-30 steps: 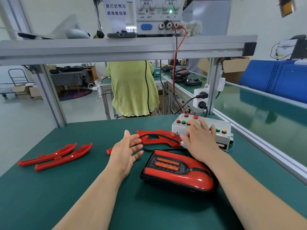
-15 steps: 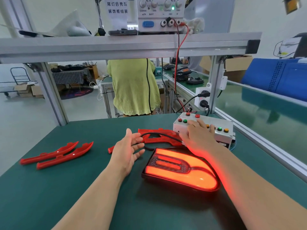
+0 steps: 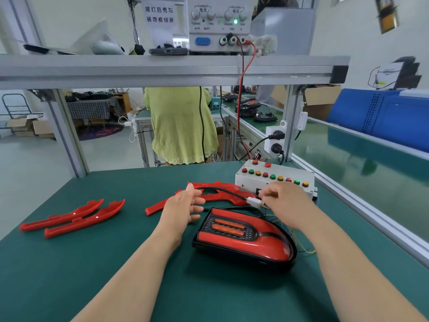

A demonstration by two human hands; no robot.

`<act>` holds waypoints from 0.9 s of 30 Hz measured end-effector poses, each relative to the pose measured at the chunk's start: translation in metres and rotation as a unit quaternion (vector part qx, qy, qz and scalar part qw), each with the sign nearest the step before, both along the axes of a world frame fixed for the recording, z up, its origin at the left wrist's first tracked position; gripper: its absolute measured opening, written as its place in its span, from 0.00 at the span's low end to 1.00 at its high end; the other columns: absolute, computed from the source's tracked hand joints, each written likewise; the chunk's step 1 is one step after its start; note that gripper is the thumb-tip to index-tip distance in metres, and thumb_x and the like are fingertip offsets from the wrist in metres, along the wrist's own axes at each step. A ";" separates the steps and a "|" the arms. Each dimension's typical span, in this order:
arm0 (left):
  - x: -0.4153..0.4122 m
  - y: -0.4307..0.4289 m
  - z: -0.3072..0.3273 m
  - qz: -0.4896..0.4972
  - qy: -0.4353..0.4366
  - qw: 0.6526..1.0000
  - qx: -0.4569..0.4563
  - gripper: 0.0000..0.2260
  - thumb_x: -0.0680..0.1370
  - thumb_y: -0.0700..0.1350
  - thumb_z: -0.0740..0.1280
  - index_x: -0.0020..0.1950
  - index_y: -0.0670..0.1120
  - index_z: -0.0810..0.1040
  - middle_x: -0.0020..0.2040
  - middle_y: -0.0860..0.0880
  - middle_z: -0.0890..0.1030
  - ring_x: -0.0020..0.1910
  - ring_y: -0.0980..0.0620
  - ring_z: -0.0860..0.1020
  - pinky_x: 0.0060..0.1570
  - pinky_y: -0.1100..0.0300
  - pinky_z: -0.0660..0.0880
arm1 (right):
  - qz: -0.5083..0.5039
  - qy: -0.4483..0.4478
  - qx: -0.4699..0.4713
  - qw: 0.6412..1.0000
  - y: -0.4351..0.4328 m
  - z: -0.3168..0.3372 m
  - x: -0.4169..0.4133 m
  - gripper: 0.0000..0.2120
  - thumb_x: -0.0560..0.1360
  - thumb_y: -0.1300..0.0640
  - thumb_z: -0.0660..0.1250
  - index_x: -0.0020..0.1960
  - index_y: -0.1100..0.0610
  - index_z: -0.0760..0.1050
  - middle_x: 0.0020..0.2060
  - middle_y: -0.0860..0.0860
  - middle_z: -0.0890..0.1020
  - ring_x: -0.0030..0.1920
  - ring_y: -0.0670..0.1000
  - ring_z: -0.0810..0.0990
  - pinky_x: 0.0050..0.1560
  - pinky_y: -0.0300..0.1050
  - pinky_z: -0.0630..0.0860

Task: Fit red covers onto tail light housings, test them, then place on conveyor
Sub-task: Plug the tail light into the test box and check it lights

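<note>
A: Green bench mat [image 3: 92, 275], head view. Where's your black tail light housing w/ glossy red cover [image 3: 243, 242]?

B: Mid-mat, cover fitted, unlit. Your right hand [image 3: 285, 203] pinches its white plug [image 3: 253, 202] by the white button test box [image 3: 274, 180]. Your left hand [image 3: 183, 208] is loose-fingered, holding nothing. Test stage imo; green conveyor belt [image 3: 348, 163] placement left.

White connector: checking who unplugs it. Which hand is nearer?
Right. The right hand has its fingers at the white connector, on its right side; whether they grip it is unclear. The left hand is open, farther off to its left, by the black cable.
</note>
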State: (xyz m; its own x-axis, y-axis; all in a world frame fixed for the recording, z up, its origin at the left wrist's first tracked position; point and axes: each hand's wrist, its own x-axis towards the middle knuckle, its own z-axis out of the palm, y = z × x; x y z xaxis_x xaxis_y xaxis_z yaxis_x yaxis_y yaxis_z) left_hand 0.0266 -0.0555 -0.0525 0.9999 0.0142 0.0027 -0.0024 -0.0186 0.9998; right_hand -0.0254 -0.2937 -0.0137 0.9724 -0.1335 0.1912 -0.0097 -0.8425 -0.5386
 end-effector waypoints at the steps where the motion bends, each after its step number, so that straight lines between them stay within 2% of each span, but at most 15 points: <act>1: 0.000 0.000 -0.001 0.000 -0.005 1.000 0.003 0.18 0.84 0.56 0.56 0.54 0.47 0.82 0.50 0.45 0.85 0.42 0.53 0.80 0.43 0.58 0.78 | -0.012 0.005 0.010 1.000 -0.003 -0.001 -0.002 0.09 0.79 0.60 0.64 0.46 0.47 0.79 0.46 0.44 0.80 0.47 0.45 0.77 0.48 0.39 0.70; 4: 0.000 0.000 -0.003 -0.006 -0.015 1.000 0.011 0.18 0.83 0.56 0.57 0.54 0.48 0.82 0.49 0.45 0.85 0.41 0.54 0.80 0.42 0.59 0.77 | -0.050 0.021 0.025 0.998 -0.006 -0.008 -0.006 0.08 0.78 0.60 0.66 0.48 0.47 0.79 0.48 0.46 0.82 0.49 0.47 0.78 0.52 0.41 0.73; 7: 0.000 -0.001 -0.004 -0.006 -0.017 1.000 0.012 0.18 0.83 0.56 0.57 0.54 0.48 0.82 0.49 0.46 0.85 0.40 0.55 0.80 0.42 0.60 0.77 | -0.094 0.008 0.006 0.996 -0.006 -0.016 -0.005 0.08 0.77 0.56 0.69 0.56 0.51 0.80 0.53 0.48 0.82 0.53 0.50 0.79 0.59 0.50 0.76; 9: 0.000 -0.002 -0.003 -0.006 -0.020 1.000 0.013 0.18 0.83 0.56 0.57 0.54 0.47 0.82 0.48 0.46 0.85 0.39 0.56 0.80 0.41 0.61 0.76 | -0.105 -0.006 0.009 0.994 -0.003 -0.019 -0.004 0.11 0.77 0.52 0.70 0.58 0.53 0.80 0.55 0.50 0.82 0.54 0.51 0.79 0.59 0.51 0.77; 11: 0.000 -0.002 -0.004 -0.006 -0.024 1.000 0.016 0.18 0.83 0.56 0.57 0.53 0.47 0.82 0.48 0.46 0.85 0.38 0.57 0.80 0.40 0.62 0.76 | -0.102 0.003 0.008 0.995 0.001 -0.020 -0.001 0.14 0.76 0.48 0.70 0.59 0.53 0.79 0.54 0.50 0.82 0.53 0.51 0.79 0.56 0.49 0.76; 13: -0.001 -0.003 -0.005 -0.009 -0.031 0.999 0.027 0.18 0.83 0.56 0.57 0.53 0.47 0.82 0.48 0.46 0.85 0.39 0.56 0.80 0.40 0.62 0.77 | -0.095 0.029 0.000 0.995 0.003 -0.022 0.002 0.14 0.75 0.46 0.71 0.56 0.53 0.80 0.51 0.49 0.83 0.50 0.51 0.80 0.54 0.48 0.77; 16: -0.001 -0.003 -0.006 -0.013 -0.035 0.999 0.036 0.18 0.84 0.56 0.57 0.52 0.47 0.83 0.47 0.46 0.85 0.40 0.55 0.80 0.40 0.62 0.76 | -0.092 0.048 0.006 0.995 0.003 -0.023 0.005 0.09 0.75 0.48 0.72 0.51 0.51 0.82 0.48 0.50 0.84 0.49 0.51 0.81 0.55 0.50 0.78; 21: -0.001 -0.003 -0.007 -0.013 -0.034 0.999 0.032 0.18 0.83 0.56 0.57 0.52 0.47 0.83 0.46 0.47 0.85 0.39 0.56 0.80 0.40 0.61 0.76 | -0.098 0.024 0.052 0.994 -0.003 -0.027 0.006 0.02 0.76 0.52 0.71 0.45 0.49 0.81 0.45 0.49 0.84 0.47 0.50 0.80 0.51 0.47 0.76; 24: -0.001 -0.004 -0.007 -0.013 -0.038 0.999 0.032 0.18 0.83 0.56 0.58 0.52 0.47 0.83 0.46 0.47 0.85 0.39 0.56 0.80 0.40 0.61 0.76 | -0.110 -0.003 0.113 0.988 -0.006 -0.028 0.008 0.07 0.78 0.56 0.68 0.41 0.50 0.76 0.42 0.50 0.83 0.45 0.52 0.80 0.48 0.47 0.76; 27: -0.002 -0.003 -0.007 -0.015 -0.045 0.998 0.044 0.18 0.83 0.56 0.57 0.52 0.48 0.83 0.46 0.48 0.85 0.38 0.58 0.80 0.40 0.62 0.75 | -0.108 0.002 0.154 0.982 -0.008 -0.028 0.008 0.08 0.79 0.57 0.65 0.42 0.52 0.77 0.41 0.50 0.83 0.43 0.52 0.81 0.46 0.47 0.76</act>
State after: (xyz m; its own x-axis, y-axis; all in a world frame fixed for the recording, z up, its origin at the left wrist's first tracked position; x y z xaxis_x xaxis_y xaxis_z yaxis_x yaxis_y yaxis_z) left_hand 0.0249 -0.0589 -0.0596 0.9956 -0.0192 0.0914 -0.0929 -0.1047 0.9902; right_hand -0.0173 -0.3016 -0.0415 0.9160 -0.3870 0.1060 -0.1726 -0.6184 -0.7667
